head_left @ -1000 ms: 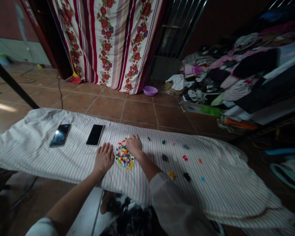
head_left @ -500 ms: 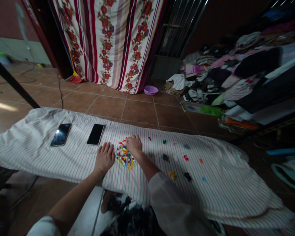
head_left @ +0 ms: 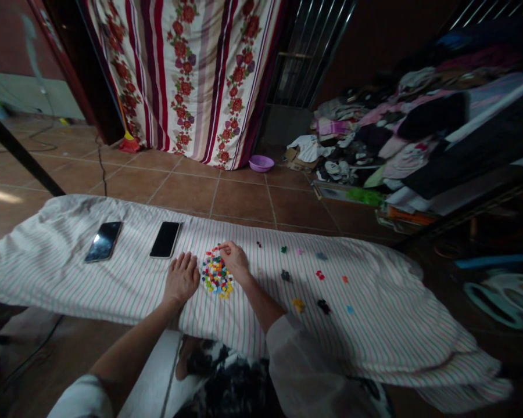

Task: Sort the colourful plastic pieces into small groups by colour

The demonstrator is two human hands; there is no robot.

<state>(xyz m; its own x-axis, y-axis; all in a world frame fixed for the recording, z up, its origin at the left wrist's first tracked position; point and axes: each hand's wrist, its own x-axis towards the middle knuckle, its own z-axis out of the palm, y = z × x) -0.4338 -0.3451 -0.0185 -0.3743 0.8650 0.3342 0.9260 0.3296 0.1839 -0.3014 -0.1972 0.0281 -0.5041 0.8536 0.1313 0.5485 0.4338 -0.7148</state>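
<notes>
A white cloth (head_left: 70,284) with pink and green stripes is spread in front of me, and a heap of small multicoloured plastic beads (head_left: 215,276) lies near its middle. My right hand (head_left: 235,262) sits at the heap's upper right, fingertips curled on its edge. Whether it holds a bead cannot be seen. My left hand (head_left: 182,278) lies flat on the cloth beside the heap, fingers apart, holding nothing. Two smartphones, one (head_left: 165,239) nearer my left hand and one (head_left: 103,241) further left, lie face up.
Small single-colour bead clusters, including a black one (head_left: 323,306) and a yellow one (head_left: 298,305), dot the cloth to the right. A heap of clothes (head_left: 401,133) rises at the right, with a purple basin (head_left: 261,164) on the tiled floor beyond the cloth.
My right hand has drawn its fingers together at the heap's upper edge, showing more of the beads. The whole view has shifted slightly left and the cloth sits a little lower.
</notes>
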